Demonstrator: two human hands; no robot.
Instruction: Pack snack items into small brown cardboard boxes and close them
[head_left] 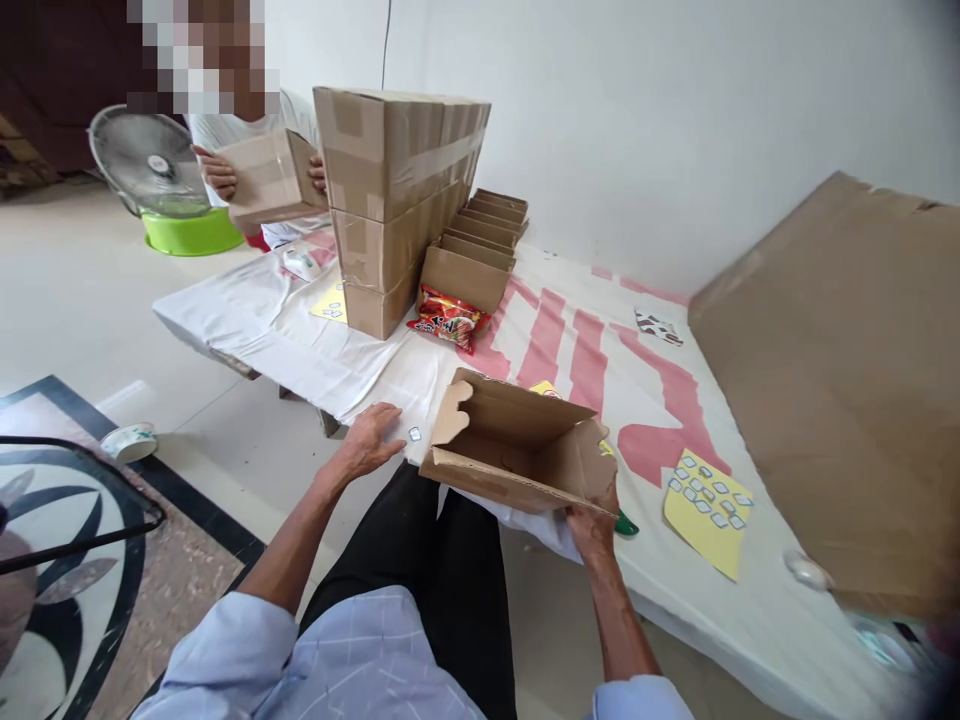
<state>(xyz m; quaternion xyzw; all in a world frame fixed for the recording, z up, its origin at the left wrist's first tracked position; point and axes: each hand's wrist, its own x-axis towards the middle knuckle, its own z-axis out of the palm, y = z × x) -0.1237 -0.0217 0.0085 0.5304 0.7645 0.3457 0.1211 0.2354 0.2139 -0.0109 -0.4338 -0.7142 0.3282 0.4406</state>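
In front of me on the cloth-covered table stands an open cardboard box [517, 490], its flaps raised and its visible inside bare brown. My right hand [592, 520] grips its near right corner. Left of the box, my left hand [369, 440] rests at the table's edge with the fingers stretched out, apart from the box. Just beyond those fingertips lies a small white sticker with a dark outline [415, 434]. A yellow sheet of similar stickers [709, 510] lies to the right. Something green [625, 524] shows beside my right wrist.
Taped cardboard boxes [405, 190] are stacked at the back. Beside them are several nested open cartons [480, 250] and a red food packet [448, 318]. A large cardboard sheet [840, 390] stands at right. Across the table, a co-worker's hands hold a closed box [266, 175].
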